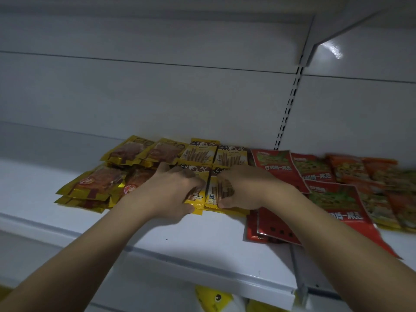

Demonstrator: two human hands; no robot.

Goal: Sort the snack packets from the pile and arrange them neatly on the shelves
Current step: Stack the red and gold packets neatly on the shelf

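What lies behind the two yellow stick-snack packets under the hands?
Two more yellow stick packets lie behind them, near the back wall. The left hand and right hand grip the front packets and cover their upper parts.

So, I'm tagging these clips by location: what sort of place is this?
Probably a shop, or a mock-up of one: a white shelf with a slotted upright behind, and snack packets laid in rows by kind: gold packets, yellow stick-snack packets, red packets.
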